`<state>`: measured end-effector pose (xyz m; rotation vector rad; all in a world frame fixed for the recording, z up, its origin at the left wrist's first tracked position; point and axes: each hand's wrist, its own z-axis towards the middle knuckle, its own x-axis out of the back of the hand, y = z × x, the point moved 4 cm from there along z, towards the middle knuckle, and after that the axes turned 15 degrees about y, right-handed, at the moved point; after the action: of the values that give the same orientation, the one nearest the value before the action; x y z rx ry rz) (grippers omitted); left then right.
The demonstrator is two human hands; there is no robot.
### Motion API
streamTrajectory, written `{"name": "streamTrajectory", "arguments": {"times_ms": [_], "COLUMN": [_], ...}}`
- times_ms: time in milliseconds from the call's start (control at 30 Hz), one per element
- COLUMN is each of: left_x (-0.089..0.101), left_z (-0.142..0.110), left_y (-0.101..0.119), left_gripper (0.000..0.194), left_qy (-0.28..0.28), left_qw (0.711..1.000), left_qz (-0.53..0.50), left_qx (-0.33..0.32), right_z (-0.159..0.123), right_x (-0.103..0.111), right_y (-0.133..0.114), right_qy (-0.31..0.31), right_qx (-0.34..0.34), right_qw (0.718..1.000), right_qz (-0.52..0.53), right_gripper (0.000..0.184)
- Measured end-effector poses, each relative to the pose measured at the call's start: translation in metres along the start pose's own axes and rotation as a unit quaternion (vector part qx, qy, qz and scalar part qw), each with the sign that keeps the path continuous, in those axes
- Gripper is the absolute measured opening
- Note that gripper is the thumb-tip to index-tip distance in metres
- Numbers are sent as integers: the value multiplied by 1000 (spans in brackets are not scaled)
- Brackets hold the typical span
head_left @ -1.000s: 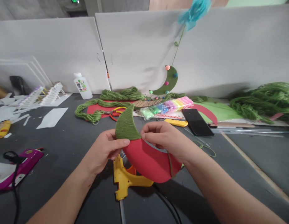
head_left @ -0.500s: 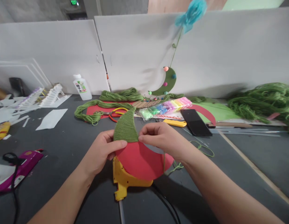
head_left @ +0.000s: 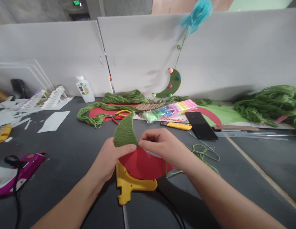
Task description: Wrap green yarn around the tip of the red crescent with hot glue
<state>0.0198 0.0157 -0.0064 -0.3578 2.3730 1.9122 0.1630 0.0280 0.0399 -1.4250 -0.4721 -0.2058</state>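
Note:
A red crescent cutout (head_left: 145, 163) is held up in front of me, its upper left end wrapped in green yarn (head_left: 125, 132). My left hand (head_left: 114, 152) grips it at the lower edge of the wrapping, thumb lying across the front. At the inner curve, the fingertips of my right hand (head_left: 157, 143) are pinched together on the green yarn strand. Part of that strand hangs below my right hand, and loose yarn (head_left: 202, 154) lies on the table to its right. Under the cutout is a yellow glue gun (head_left: 129, 184), partly covered.
Behind lie green yarn skeins (head_left: 124, 96), pliers (head_left: 116, 117), a bag of coloured pieces (head_left: 169, 110), a yellow cutter (head_left: 179, 126) and a phone (head_left: 201, 125). A decorated green crescent (head_left: 174, 83) leans on the white panel. At left are a bottle (head_left: 85, 89) and a magenta tool (head_left: 26, 171).
Both hands and the cutout have shifted slightly left, and the cutout is tilted more. My right hand's pinch has come closer to my left thumb.

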Motion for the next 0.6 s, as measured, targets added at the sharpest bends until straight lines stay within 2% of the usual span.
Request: {"name": "streamTrajectory", "arguments": {"times_ms": [167,300,400,600], "left_x": [0,-1,2,8], "left_z": [0,1,4,11], "left_y": [0,5,14,19], "left_gripper": [13,13,16,17], "left_qy": [-3,-42,-54,2], "left_qw": [1000,999,998,995], "left_qz": [-5,-19,-36,46], "left_qx": [10,24,-11,-90], "right_z": [1,4,7,11], "right_x": [0,4,11,19], "right_y": [2,4,5,8], "right_qy": [-5,0,14,52], "right_qx": [-3,-15,-22,5], "right_qw": [1000,1000,999,999], "right_qz": [-9,12,31,-1], "right_gripper": [13,11,14,15]}}
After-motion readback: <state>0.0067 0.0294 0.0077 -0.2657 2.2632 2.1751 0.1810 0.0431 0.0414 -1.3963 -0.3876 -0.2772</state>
